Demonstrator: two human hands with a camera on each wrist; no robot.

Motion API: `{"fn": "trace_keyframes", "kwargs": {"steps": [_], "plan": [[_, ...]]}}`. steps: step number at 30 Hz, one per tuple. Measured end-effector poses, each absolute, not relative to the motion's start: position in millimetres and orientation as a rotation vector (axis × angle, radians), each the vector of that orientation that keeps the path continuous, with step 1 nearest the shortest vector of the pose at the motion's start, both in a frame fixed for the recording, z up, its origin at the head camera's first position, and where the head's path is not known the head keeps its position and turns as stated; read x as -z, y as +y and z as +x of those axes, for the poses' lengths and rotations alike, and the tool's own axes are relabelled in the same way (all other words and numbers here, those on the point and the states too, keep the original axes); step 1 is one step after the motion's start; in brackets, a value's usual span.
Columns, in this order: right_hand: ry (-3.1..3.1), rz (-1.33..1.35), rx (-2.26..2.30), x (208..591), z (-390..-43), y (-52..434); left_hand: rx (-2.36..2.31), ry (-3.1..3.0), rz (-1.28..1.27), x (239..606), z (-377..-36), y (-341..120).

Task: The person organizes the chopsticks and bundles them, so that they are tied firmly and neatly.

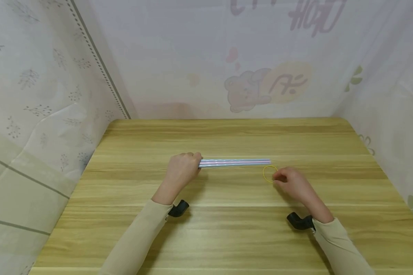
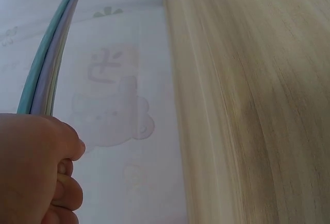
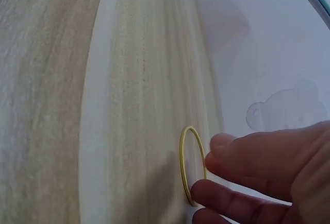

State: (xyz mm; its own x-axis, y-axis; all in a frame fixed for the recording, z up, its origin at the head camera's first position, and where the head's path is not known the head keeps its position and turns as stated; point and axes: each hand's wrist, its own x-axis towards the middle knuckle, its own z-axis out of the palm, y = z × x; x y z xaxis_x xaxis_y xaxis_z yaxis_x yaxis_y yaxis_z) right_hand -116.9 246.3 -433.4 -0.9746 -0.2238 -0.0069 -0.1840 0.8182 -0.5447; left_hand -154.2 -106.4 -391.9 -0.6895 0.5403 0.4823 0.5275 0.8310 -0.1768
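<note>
My left hand grips one end of a bundle of long, thin, pastel sticks in blue, pink and pale tones. They lie level above the table, pointing right. In the left wrist view, the fingers curl round the sticks and hide their lower ends. Past the free ends, my right hand holds a thin yellow rubber band at its right side. Seen from the right wrist, the band hangs as an upright loop at the thumb and fingertips. Band and sticks are apart.
Beneath both hands spreads a wood-grain table with rounded far corners. A pale printed cloth with a bear hangs behind it, and patterned cloths flank both sides. A black curved piece sits at each wrist.
</note>
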Motion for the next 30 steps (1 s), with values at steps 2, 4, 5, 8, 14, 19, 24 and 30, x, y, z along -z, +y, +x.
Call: {"fn": "trace_keyframes", "kwargs": {"steps": [2,4,5,8,14,19,24,30], "plan": [[2.945,-0.35,0.826,434,-117,244,-0.033,-2.473,-0.778,392,-154,-107],[2.978,-0.37,0.781,436,-118,241,-0.031,-2.463,-0.771,392,-154,-107],[2.998,-0.382,0.752,436,-118,240,-0.031,-2.457,-0.766,392,-154,-107],[3.058,-0.403,0.653,438,-118,235,-0.032,-2.441,-0.754,392,-155,-107],[3.123,-0.444,0.533,438,-117,227,-0.017,-2.419,-0.739,392,-156,-108],[3.134,-0.449,0.518,437,-117,222,-0.014,-2.42,-0.734,392,-155,-108],[3.12,-0.486,0.482,438,-119,219,-0.014,-2.405,-0.733,393,-156,-110],[3.077,-0.488,0.587,436,-119,219,-0.009,-2.393,-0.729,392,-155,-111]]}}
